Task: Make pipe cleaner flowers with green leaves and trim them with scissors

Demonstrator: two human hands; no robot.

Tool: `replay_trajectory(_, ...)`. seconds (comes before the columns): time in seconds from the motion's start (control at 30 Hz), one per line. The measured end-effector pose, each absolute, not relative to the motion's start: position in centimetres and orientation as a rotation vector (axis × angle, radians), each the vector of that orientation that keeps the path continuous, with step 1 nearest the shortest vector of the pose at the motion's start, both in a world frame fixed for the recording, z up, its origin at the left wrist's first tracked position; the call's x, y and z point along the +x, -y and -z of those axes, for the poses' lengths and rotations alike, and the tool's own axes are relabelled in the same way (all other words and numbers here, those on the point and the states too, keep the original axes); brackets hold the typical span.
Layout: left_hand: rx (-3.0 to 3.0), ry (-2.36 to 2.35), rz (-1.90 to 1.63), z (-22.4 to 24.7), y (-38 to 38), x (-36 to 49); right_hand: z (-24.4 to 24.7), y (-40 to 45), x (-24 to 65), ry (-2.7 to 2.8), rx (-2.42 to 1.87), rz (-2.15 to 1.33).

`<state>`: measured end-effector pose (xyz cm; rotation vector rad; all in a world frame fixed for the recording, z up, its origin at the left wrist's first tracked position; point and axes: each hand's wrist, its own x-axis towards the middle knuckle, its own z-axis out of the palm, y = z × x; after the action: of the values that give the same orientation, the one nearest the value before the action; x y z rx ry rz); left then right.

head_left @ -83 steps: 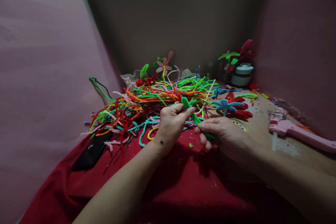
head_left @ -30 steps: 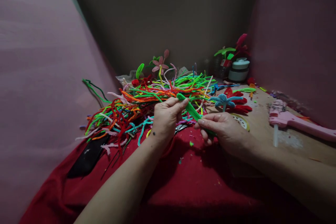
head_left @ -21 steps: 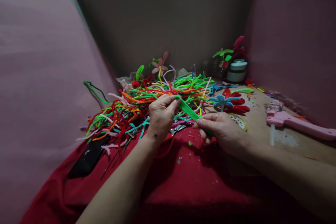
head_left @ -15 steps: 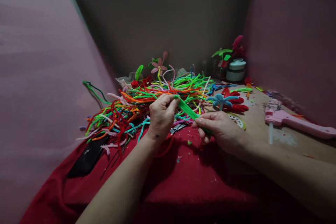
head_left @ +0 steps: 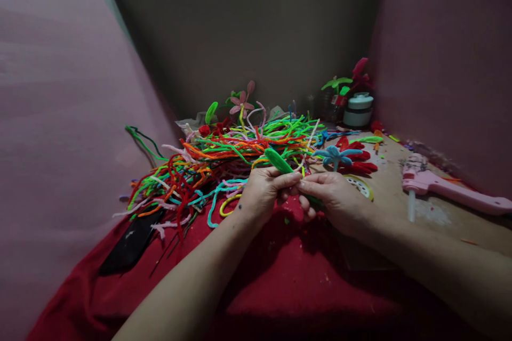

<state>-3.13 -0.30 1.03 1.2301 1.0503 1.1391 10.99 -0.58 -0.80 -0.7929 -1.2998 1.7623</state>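
A bright green pipe-cleaner leaf [head_left: 279,161] is pinched at its lower end by my left hand [head_left: 264,189], its rounded tip pointing up and to the left. My right hand [head_left: 330,194] is closed at the same end, thumb and fingertips almost touching the left ones; a bit of green shows under its fingers. Both hands are held above the red cloth, in front of a heap of multicoloured pipe cleaners [head_left: 224,144]. The exact joint between the fingertips is hidden.
A blue pipe-cleaner flower [head_left: 336,156] and red petals lie right of the heap. Farther right is a pink glue gun [head_left: 452,189]. A black phone [head_left: 130,245] rests at the left on the red cloth [head_left: 304,282]. A lidded jar [head_left: 359,110] stands at the back.
My left hand has moved down and right, from the leaf's far tip to its lower end beside my right hand. The leaf's tip is now free. My right hand has stayed about in place.
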Motion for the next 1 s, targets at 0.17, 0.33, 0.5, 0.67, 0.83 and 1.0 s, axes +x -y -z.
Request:
replay_trajectory(0.17, 1.170, -1.105, -1.233, -1.1, 0.2, -3.2, 1.4, 0.4, 11.0, 1.193, -0.732, -1.856)
replay_trajectory(0.33, 1.237, -1.197, -1.232, -0.9, 0.1, -3.1, 1.4, 0.5, 11.0, 1.220, -0.781, -1.795)
replay_trajectory(0.5, 1.461, -1.331, -1.389, -1.7, -0.1, -4.0, 0.8, 0.3, 11.1, 1.236, -0.883, -1.744)
replay_trajectory(0.67, 2.665, -1.332, -1.615, -3.3, 0.3, -5.1, 0.1, 0.5, 11.3, 1.297, -0.999, -1.712)
replay_trajectory(0.83, 3.192, -0.977, -0.755, -3.0, 0.0, -5.3, -0.6, 0.8, 11.3, 1.497, -1.045, -1.561)
replay_trajectory(1.0, 3.148, -1.067, -0.622, -2.6, -0.2, -5.4, -0.8, 0.4, 11.5, 1.651, -1.075, -1.506)
